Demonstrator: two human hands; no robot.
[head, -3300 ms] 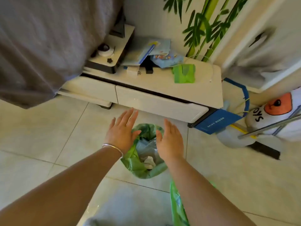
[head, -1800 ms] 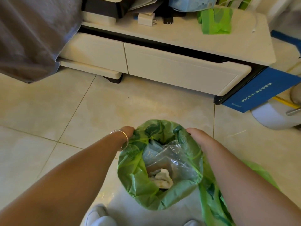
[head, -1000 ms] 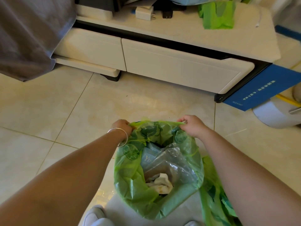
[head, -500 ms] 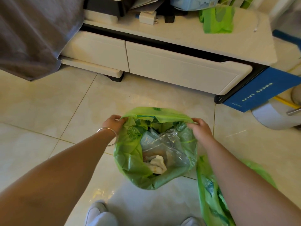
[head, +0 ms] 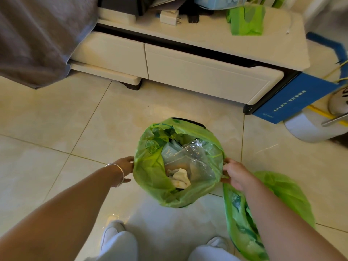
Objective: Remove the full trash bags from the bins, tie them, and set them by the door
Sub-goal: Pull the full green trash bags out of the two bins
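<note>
Both pinching the green trash bag at center frame, left hand on its left rim, right hand on its right, so best to peel evenly off the bin and lift straight, probably.

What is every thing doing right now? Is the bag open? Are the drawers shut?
Green trash bag: open, untied, in the bin.
Bin: upright on the floor, mostly hidden.
Left hand: grips the bag's left edge.
Right hand: grips the bag's right edge.
Second green bag: lying on the floor.
Drawers: shut.
</note>
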